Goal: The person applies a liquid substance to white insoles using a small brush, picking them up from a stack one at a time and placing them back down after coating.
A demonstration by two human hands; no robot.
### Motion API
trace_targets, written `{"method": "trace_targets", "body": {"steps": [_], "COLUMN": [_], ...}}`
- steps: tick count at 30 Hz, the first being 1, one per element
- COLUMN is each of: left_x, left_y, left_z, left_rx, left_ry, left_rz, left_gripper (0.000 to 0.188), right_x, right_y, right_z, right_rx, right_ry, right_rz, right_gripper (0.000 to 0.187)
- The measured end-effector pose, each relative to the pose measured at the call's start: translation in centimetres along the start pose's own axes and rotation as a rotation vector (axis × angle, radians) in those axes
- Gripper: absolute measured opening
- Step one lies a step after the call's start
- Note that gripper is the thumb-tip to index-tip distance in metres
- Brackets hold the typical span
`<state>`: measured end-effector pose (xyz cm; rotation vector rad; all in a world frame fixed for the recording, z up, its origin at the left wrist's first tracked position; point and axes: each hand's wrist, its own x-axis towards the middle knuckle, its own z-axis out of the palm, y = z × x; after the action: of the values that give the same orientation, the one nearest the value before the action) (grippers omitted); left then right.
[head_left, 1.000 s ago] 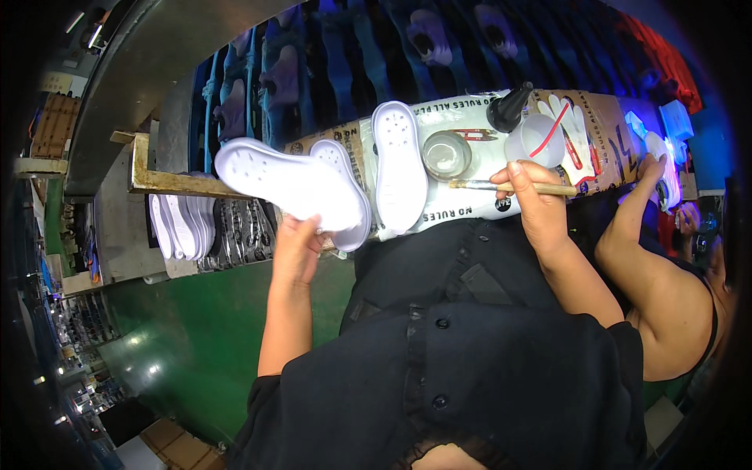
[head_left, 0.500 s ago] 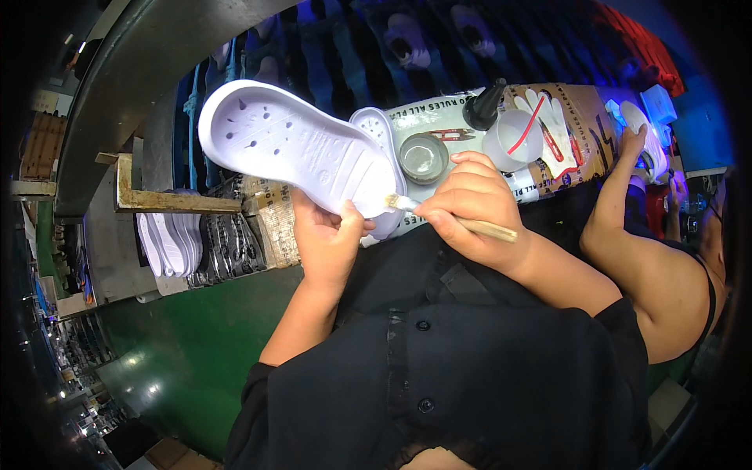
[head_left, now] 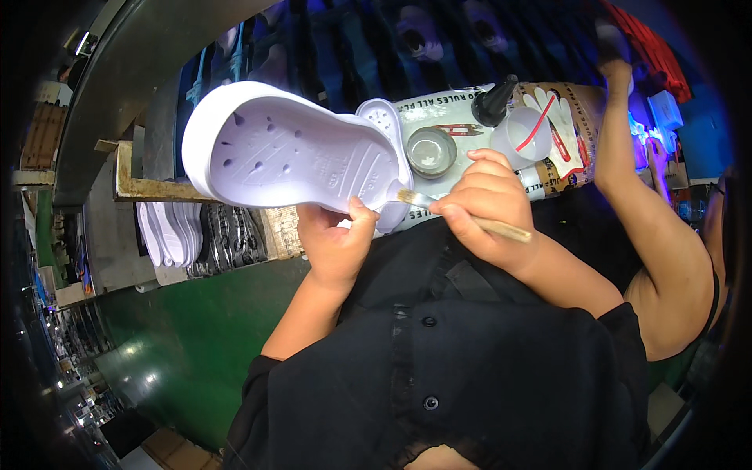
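Note:
My left hand (head_left: 337, 239) grips a pale lavender shoe sole (head_left: 301, 160) by its near edge, thumb on top. The sole has a raised rim, small holes at its wide toe end and ridges near the heel. In my right hand (head_left: 492, 205) is a paintbrush (head_left: 505, 229) with a pale wooden handle. Its bristles are at the heel end of the sole's rim and seem to touch it. A second lavender sole (head_left: 381, 117) lies behind, partly hidden by the first.
Beside the soles are a small bowl (head_left: 432, 153), red snips (head_left: 458, 130), a black nozzle bottle (head_left: 495, 102), and a cup (head_left: 523, 139) with a red stick. Stacked soles (head_left: 168, 233) stand left, near a worn frame (head_left: 157, 189). A co-worker's arm (head_left: 623, 141) reaches toward the dark conveyor (head_left: 360, 55).
The held sole has tipped so its inner hollow and toe rim show more. My brush has shifted slightly right to the heel edge. The co-worker's arm has swung up toward the conveyor.

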<state>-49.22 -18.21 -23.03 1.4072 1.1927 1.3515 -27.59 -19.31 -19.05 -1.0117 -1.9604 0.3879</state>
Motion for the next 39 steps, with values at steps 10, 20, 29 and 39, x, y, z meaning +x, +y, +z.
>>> {"method": "trace_targets", "body": {"steps": [10,20,29,39], "left_x": [0.1,0.5,0.9,0.7], "left_y": [0.8,0.8,0.8,1.0], "left_z": [0.5,0.5,0.5,0.7], "left_rx": [-0.111,-0.092,-0.159,-0.139], "left_ry": [0.046,0.032,0.042,0.013], "left_rz": [0.000,-0.001,-0.084,-0.061], "left_gripper": [0.045,0.048,0.042,0.045], "right_x": [-0.1,0.0,0.0,0.0], "right_y": [0.0,0.3,0.4,-0.1], "right_z": [-0.1,-0.1,0.2,0.1], "right_rx": [0.083,0.104,0.048,0.089], "right_ry": [0.000,-0.062,0.007,0.008], "right_rz": [0.032,0.073,0.059,0.030], "right_gripper": [0.012,0.021,0.009,0.008]}}
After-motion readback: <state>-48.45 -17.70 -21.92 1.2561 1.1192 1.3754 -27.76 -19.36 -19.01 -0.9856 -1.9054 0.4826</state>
